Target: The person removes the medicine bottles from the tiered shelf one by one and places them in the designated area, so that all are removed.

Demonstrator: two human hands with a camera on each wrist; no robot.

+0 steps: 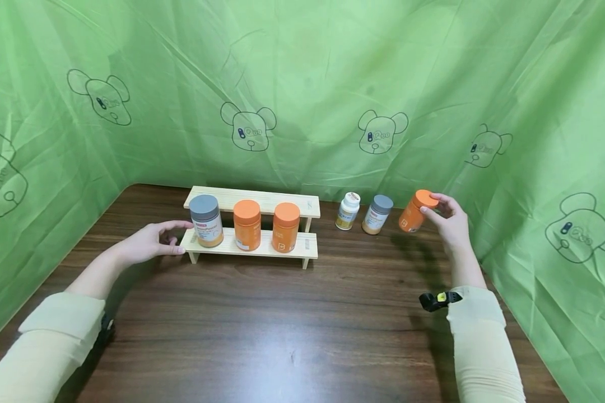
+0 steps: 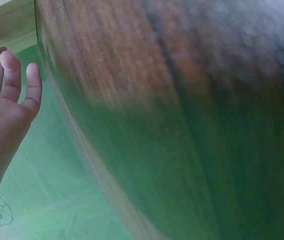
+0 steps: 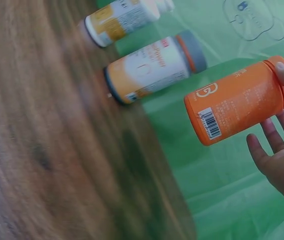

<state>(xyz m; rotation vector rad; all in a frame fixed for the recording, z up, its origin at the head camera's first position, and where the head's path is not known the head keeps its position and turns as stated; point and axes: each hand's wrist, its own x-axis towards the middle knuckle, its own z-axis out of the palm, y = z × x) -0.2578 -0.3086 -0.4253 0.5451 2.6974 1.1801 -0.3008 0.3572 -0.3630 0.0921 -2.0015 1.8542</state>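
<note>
My right hand (image 1: 450,223) grips an orange bottle (image 1: 417,212) by its lid, thumb on one side and fingers on the other. The bottle is tilted and raised off the table, its shadow falling below; a barcode shows in the right wrist view. My left hand (image 1: 148,242) holds the left end of a two-tier wooden shelf (image 1: 222,250), with thumb and fingers at the lower board. On that lower board stand a grey-lidded bottle (image 1: 206,224) nearest the left hand, a middle orange bottle (image 1: 247,226) and a right orange bottle (image 1: 285,229).
A small white-capped bottle (image 1: 347,212) and a smaller grey-lidded bottle (image 1: 377,215) stand on the dark wooden table (image 1: 282,324), between the shelf and my right hand. The upper board (image 1: 257,200) bears no bottles. Green cloth (image 1: 312,67) with printed bear heads encloses the back and sides.
</note>
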